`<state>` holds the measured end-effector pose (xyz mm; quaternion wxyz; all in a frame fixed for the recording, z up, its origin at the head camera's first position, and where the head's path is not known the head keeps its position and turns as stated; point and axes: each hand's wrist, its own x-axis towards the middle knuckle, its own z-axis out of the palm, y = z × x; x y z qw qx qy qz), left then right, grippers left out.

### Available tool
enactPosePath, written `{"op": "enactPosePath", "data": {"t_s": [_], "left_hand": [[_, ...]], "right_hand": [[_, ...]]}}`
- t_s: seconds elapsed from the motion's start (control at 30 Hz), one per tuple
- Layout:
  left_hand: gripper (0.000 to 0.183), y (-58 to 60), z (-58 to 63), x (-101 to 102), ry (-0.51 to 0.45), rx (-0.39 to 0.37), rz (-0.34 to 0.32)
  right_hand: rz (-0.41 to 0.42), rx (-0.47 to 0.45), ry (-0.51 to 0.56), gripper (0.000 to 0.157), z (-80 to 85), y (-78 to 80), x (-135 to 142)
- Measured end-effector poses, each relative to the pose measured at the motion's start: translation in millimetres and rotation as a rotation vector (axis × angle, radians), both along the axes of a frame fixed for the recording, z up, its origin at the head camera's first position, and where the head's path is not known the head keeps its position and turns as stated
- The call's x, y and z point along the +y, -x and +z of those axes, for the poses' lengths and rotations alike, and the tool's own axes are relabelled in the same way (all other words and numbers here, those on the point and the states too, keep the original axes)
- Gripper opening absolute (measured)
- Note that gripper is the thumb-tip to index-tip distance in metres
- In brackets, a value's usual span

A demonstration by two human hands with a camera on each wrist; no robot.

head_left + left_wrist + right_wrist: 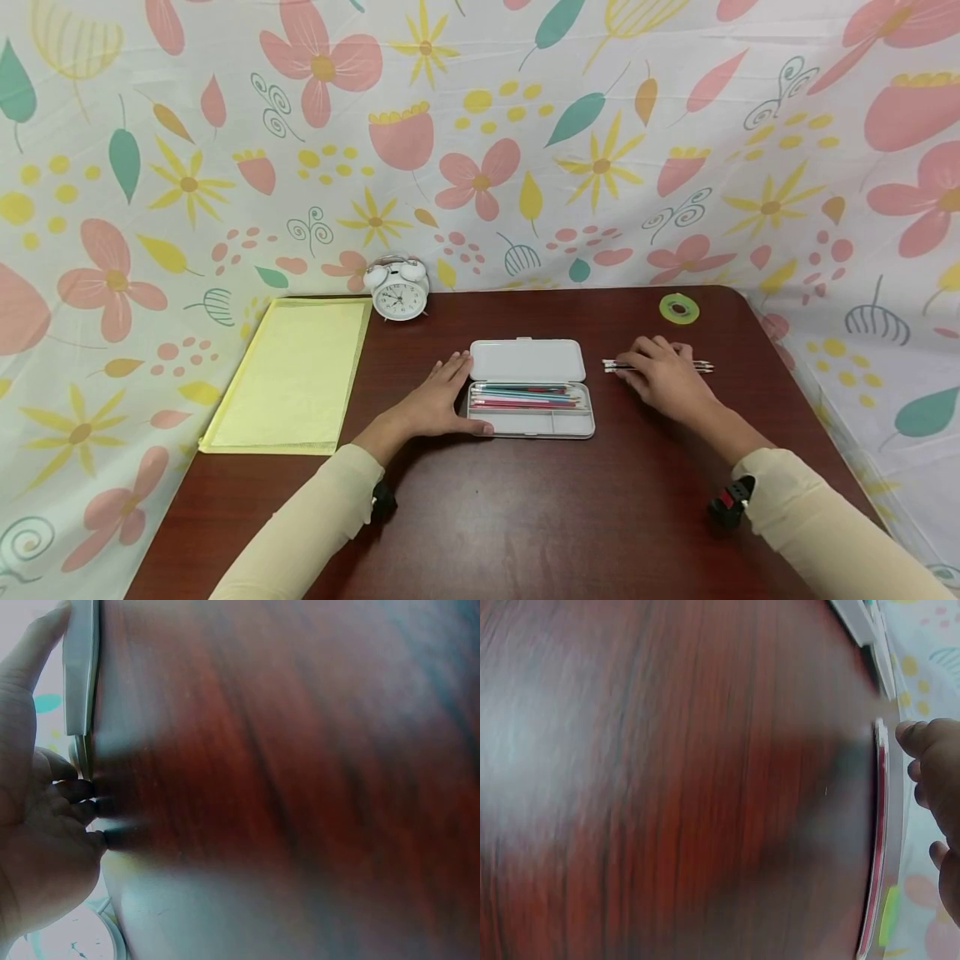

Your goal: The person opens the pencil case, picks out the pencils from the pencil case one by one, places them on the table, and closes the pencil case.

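Note:
A white pencil case (525,362) lies with its lid swung back on the table. Several pencils (525,398) fill its rear compartment. At its left end rests my left hand (435,404), fingers straight beside the lid and thumb along the front edge; the left wrist view shows this hand (52,802) next to the case's side (81,667). To the right of the case, my right hand (663,377) is over a few loose pencils (703,367), whose ends show on both sides. In the right wrist view, its loosely bent fingers (922,739) stand just above these pencils (880,825).
A yellow zip pouch (292,375) lies at the left, with a white alarm clock (400,292) at the back beside it. A green roll of tape (679,309) sits at the back right. Patterned cloth (480,150) hangs behind the table (525,517).

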<state>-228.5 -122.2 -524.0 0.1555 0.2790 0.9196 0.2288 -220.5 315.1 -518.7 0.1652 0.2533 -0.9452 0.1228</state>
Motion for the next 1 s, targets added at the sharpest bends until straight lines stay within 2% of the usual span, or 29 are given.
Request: {"op": "enactPosePath", "data": {"t_s": [0.3,0.63,0.83,1.0], "left_hand": [[0.135,1.1,-3.0,-0.5,0.012,0.005,-0.004],[0.137,2.8,-3.8,-0.5,0.018,0.003,-0.008],[0.136,2.3,-3.5,-1.1,0.016,0.004,-0.007],[0.136,1.7,-2.4,-1.0,0.012,-0.001,-0.006]], "right_hand": [[0.068,-0.030,0.009,0.017,0.8,-1.9,-29.0],[0.160,0.006,-0.010,0.014,1.2,-5.9,-56.6],[0.203,0.014,-0.012,0.014,0.0,-7.7,-66.8],[0.207,0.007,-0.038,0.016,-0.8,-9.0,-71.0]]}}
